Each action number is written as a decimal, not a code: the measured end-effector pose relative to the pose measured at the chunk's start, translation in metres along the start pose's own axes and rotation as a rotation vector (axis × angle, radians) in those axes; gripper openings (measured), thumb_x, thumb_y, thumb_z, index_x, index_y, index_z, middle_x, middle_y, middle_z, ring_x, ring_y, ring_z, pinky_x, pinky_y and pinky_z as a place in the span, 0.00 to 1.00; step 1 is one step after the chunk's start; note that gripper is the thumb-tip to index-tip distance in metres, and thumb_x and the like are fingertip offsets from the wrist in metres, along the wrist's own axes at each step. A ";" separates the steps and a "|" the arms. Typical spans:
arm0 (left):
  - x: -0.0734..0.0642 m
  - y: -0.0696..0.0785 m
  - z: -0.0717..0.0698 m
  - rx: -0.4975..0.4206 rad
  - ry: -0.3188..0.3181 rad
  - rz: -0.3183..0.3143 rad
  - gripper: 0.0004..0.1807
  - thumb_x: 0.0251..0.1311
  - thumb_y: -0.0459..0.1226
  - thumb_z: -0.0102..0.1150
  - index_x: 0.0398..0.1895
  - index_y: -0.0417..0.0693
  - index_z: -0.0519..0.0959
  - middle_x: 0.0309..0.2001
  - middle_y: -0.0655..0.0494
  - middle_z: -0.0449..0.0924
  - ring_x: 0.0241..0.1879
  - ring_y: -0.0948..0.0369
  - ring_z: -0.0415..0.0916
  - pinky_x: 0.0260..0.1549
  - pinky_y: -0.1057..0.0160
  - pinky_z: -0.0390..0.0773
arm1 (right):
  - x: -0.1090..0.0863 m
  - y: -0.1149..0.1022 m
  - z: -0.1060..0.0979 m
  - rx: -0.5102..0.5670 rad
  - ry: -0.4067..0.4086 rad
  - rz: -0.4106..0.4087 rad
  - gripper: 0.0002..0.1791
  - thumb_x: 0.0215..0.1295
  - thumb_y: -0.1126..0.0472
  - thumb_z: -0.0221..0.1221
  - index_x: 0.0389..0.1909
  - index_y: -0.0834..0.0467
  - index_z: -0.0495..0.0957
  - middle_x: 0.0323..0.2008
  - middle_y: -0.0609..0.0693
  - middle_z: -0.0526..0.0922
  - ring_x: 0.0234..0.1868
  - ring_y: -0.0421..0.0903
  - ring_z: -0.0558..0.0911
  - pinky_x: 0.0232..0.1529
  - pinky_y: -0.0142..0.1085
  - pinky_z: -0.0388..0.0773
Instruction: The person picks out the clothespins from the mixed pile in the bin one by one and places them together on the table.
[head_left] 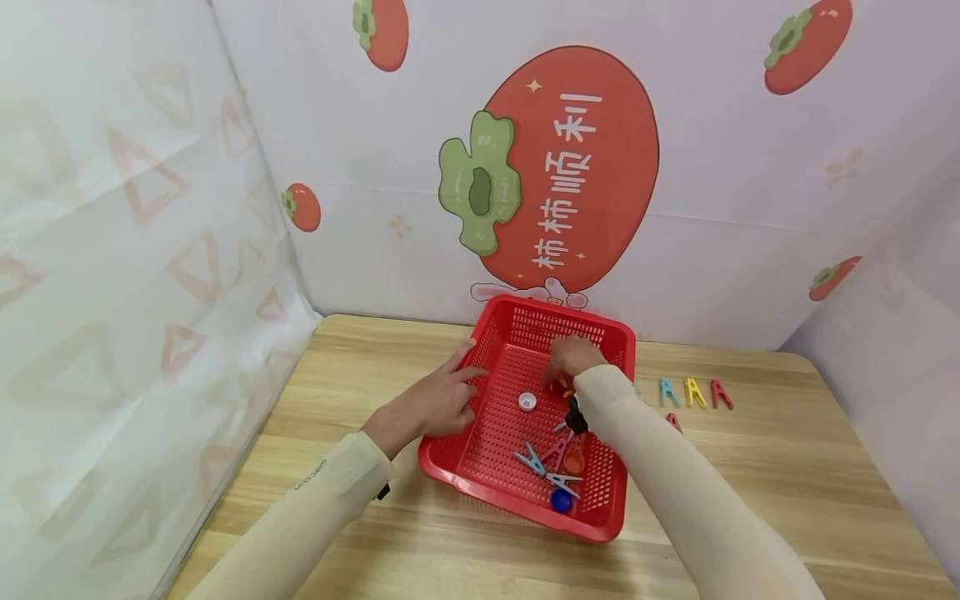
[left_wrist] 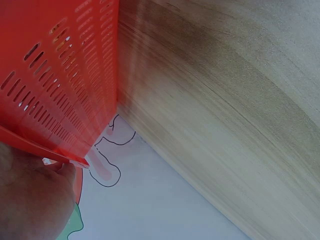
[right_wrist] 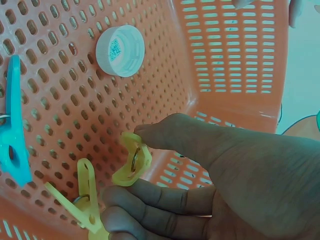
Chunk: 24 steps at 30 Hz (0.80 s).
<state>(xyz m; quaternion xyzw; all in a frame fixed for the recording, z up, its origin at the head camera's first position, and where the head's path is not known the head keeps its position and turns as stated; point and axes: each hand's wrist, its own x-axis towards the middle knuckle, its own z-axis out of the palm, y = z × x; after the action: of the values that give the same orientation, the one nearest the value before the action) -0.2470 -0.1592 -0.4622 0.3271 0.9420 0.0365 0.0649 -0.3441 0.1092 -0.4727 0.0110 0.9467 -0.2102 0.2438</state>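
A red plastic basket [head_left: 517, 358] stands on the table, its walls and floor full of holes. On its left rim my left hand [head_left: 442, 402] grips the edge, fingers over the top; the left wrist view shows part of this hand [left_wrist: 35, 200] at the rim. My right hand [head_left: 573, 358] reaches inside near the back right. Between thumb and fingertips it pinches a yellow clothespin [right_wrist: 134, 159]. Beside it lies a second yellow clothespin [right_wrist: 85, 195], with a blue clothespin [right_wrist: 15, 125] farther left. A white bottle cap [right_wrist: 120, 51] lies on the basket floor.
Toward the basket's front lie light blue clothespins [head_left: 532, 460], a pink clothespin [head_left: 557, 452], an orange cap [head_left: 573, 462] and a blue cap [head_left: 561, 500]. Right of the basket, a blue clothespin [head_left: 668, 392], a yellow one and red ones lie on the table [head_left: 787, 467]. A printed wall [head_left: 720, 275] stands behind.
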 end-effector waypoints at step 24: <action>0.000 0.000 0.003 -0.017 0.001 -0.015 0.18 0.66 0.37 0.64 0.56 0.43 0.90 0.79 0.52 0.72 0.90 0.51 0.36 0.89 0.53 0.46 | -0.043 -0.006 -0.031 -0.090 0.075 -0.111 0.34 0.59 0.48 0.79 0.60 0.63 0.80 0.49 0.61 0.89 0.43 0.55 0.85 0.47 0.51 0.93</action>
<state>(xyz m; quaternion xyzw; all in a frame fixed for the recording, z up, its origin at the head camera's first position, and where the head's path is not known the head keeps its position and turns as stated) -0.2464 -0.1591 -0.4649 0.3197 0.9441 0.0441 0.0676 -0.3213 0.1201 -0.4260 -0.0449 0.9628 -0.1799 0.1964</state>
